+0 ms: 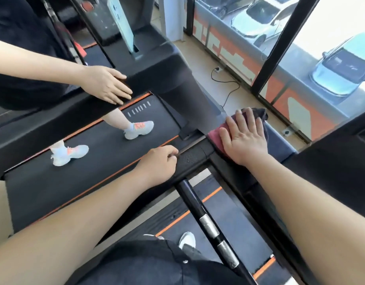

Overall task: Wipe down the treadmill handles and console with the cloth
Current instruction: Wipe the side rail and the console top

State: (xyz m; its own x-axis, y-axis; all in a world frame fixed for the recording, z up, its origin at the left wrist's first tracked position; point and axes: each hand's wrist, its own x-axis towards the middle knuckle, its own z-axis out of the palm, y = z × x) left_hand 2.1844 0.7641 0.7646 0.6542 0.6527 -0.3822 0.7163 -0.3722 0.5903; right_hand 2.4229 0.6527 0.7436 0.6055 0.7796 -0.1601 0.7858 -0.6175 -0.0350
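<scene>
Cloth (pixel 215 136): dark red, rumpled, pinned flat on the black handle (pixel 194 159) under the spread right hand (pixel 244 140). Left hand (pixel 159 164) curled closed around the handle.

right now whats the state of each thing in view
cloth: flat on the treadmill frame, pinned under the right hand
right hand: open, fingers spread
left hand: curled on the handle
phone: upright in the console slot
belt: someone standing on it
</scene>
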